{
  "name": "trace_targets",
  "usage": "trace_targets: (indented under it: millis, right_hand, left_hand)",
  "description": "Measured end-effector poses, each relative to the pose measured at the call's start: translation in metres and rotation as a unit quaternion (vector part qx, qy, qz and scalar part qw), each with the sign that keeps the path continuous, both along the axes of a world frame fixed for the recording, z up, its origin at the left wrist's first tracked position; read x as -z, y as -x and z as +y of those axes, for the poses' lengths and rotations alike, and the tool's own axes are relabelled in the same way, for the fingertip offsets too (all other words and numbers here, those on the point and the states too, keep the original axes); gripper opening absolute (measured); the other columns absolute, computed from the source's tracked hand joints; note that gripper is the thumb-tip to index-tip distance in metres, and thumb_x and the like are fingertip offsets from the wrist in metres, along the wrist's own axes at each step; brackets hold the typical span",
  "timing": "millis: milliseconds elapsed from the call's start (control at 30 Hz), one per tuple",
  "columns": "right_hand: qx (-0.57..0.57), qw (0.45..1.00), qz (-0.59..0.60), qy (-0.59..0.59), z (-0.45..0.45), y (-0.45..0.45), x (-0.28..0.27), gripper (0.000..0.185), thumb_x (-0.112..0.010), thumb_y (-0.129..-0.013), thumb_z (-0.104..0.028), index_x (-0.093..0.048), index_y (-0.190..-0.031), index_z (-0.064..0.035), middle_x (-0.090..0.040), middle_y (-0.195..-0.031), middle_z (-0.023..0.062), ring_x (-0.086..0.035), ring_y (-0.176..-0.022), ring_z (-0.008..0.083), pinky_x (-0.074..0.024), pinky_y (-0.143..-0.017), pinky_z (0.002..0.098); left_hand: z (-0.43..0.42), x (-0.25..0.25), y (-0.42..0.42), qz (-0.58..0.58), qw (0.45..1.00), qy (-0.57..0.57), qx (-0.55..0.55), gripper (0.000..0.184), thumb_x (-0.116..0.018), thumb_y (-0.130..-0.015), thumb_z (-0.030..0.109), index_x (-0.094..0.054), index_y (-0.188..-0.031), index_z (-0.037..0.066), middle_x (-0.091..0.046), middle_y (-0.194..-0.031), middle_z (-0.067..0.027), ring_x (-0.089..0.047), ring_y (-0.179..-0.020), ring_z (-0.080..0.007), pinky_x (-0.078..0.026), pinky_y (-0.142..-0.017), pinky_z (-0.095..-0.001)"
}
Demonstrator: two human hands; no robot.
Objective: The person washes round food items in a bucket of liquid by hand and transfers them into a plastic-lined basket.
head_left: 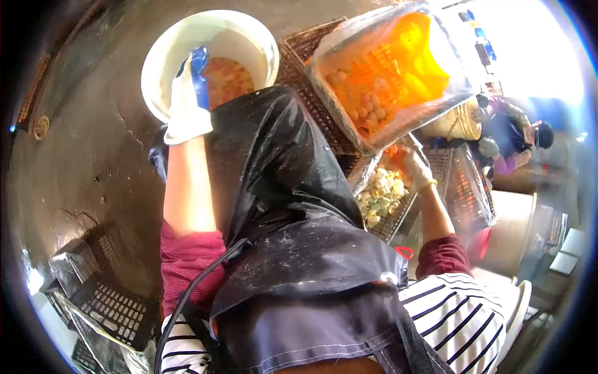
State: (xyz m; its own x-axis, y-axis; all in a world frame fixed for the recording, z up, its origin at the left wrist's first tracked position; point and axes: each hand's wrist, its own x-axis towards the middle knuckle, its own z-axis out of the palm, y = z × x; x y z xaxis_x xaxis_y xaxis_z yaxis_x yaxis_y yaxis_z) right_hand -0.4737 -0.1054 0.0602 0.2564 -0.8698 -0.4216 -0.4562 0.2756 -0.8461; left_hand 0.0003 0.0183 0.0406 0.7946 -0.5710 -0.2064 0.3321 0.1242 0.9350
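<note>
The left glove (189,103) is white and blue, bucket (252,45) white, crate (414,47) orange, apron (293,243) black, cuffs (192,258) maroon, shirt (458,318) black-striped white.

Black apron (305,252); striped maroon-cuffed sleeves (458,315)

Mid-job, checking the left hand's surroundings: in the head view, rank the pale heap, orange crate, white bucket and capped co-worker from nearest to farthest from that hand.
From the left hand:
1. White bucket, around the hand.
2. Orange crate, to the right of the bucket.
3. Pale heap, below the crate in view.
4. Capped co-worker, far right.
</note>
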Motion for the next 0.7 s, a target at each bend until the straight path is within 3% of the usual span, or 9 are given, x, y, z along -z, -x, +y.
trace_targets:
  millis: [133, 167, 233, 300, 367, 433, 533, 600, 700]
  right_hand:
    - [-0.187, 0.841, 0.484, 0.153, 0.009, 0.03, -0.002, 0.023, -0.057, -0.084, -0.029, -0.063, -0.093, -0.0077, -0.063, -0.088, 0.009, -0.06, -0.086, 0.0198, -0.0468, -0.072, 0.0311]
    - [-0.171, 0.834, 0.481, 0.208, -0.001, 0.019, 0.005, 0.02, -0.059, -0.083, -0.028, -0.065, -0.087, -0.0087, -0.064, -0.079, 0.0079, -0.062, -0.081, 0.0222, -0.0467, -0.072, 0.0318]
    - [-0.041, 0.936, 0.335, 0.096, -0.01, -0.024, -0.004, 0.019, -0.06, -0.081, -0.026, -0.066, -0.09, -0.0091, -0.065, -0.088, 0.0118, -0.061, -0.086, 0.0282, -0.0465, -0.074, 0.035]
    - [-0.131, 0.925, 0.303, 0.186, -0.019, -0.07, -0.017, 0.017, -0.061, -0.08, -0.021, -0.066, -0.088, -0.0077, -0.065, -0.088, 0.0123, -0.061, -0.09, 0.0285, -0.0472, -0.076, 0.0348]
    - [-0.285, 0.741, 0.343, 0.502, -0.072, -0.056, 0.072, 0.022, -0.059, -0.079, -0.017, -0.065, -0.096, -0.005, -0.064, -0.096, 0.0135, -0.061, -0.093, 0.0282, -0.0483, -0.079, 0.0341]
    - [-0.498, 0.588, 0.56, 0.304, -0.085, -0.107, 0.05, 0.035, -0.058, -0.078, -0.015, -0.059, -0.111, -0.0021, -0.061, -0.11, 0.0165, -0.06, -0.1, 0.0301, -0.0492, -0.081, 0.0347]
    - [-0.464, 0.663, 0.578, 0.102, -0.119, -0.123, 0.108, 0.029, -0.052, -0.08, -0.01, -0.063, -0.106, -0.0012, -0.058, -0.116, 0.0201, -0.058, -0.105, 0.0334, -0.0456, -0.089, 0.0349]
    - [-0.37, 0.707, 0.59, 0.122, -0.143, -0.11, 0.196, 0.035, -0.053, -0.082, -0.016, -0.06, -0.114, -0.0052, -0.055, -0.122, 0.0171, -0.056, -0.111, 0.0297, -0.047, -0.086, 0.0368]
    - [-0.354, 0.707, 0.606, 0.091, -0.144, -0.114, 0.177, 0.033, -0.056, -0.08, -0.014, -0.062, -0.112, -0.0064, -0.056, -0.122, 0.0175, -0.056, -0.11, 0.0305, -0.0484, -0.085, 0.0372]
  left_hand:
    - [-0.01, 0.038, -0.012, 0.025, 0.995, 0.087, 0.052, 0.034, -0.052, -0.093, 0.026, -0.058, -0.115, 0.002, -0.063, -0.106, -0.006, -0.058, -0.091, -0.0151, -0.045, -0.077, -0.0293]
    - [-0.013, 0.036, -0.013, 0.064, 0.992, 0.096, 0.052, 0.032, -0.049, -0.094, 0.024, -0.057, -0.117, 0.003, -0.063, -0.109, -0.0067, -0.059, -0.097, -0.0174, -0.045, -0.081, -0.0296]
    - [-0.01, 0.025, -0.007, 0.098, 0.99, 0.079, 0.069, 0.031, -0.048, -0.094, 0.023, -0.057, -0.116, 0.002, -0.062, -0.112, -0.0083, -0.059, -0.101, -0.0192, -0.045, -0.084, -0.0295]
    - [-0.009, 0.038, -0.012, 0.093, 0.986, 0.093, 0.104, 0.031, -0.048, -0.094, 0.022, -0.057, -0.115, 0.002, -0.062, -0.112, -0.0093, -0.059, -0.102, -0.0203, -0.046, -0.085, -0.0305]
    - [-0.008, 0.047, -0.019, 0.088, 0.985, 0.08, 0.126, 0.031, -0.047, -0.094, 0.022, -0.056, -0.115, 0.001, -0.062, -0.111, -0.0101, -0.06, -0.101, -0.0211, -0.047, -0.085, -0.0317]
    - [-0.009, 0.05, -0.023, 0.085, 0.986, 0.037, 0.138, 0.031, -0.047, -0.094, 0.022, -0.056, -0.115, 0.001, -0.062, -0.111, -0.0105, -0.06, -0.1, -0.0216, -0.047, -0.085, -0.0331]
    - [-0.01, 0.032, -0.009, 0.022, 0.993, -0.019, 0.113, 0.034, -0.048, -0.093, 0.024, -0.055, -0.115, -0.002, -0.063, -0.109, -0.0127, -0.061, -0.098, -0.024, -0.048, -0.084, -0.034]
    - [-0.012, 0.051, -0.021, 0.018, 0.988, -0.03, 0.15, 0.038, -0.047, -0.094, 0.026, -0.053, -0.117, -0.004, -0.061, -0.112, -0.0142, -0.06, -0.1, -0.0251, -0.047, -0.087, -0.0335]
    - [-0.011, 0.054, -0.021, 0.019, 0.986, -0.03, 0.162, 0.039, -0.043, -0.096, 0.026, -0.051, -0.12, -0.004, -0.059, -0.116, -0.0144, -0.059, -0.103, -0.025, -0.046, -0.089, -0.0332]
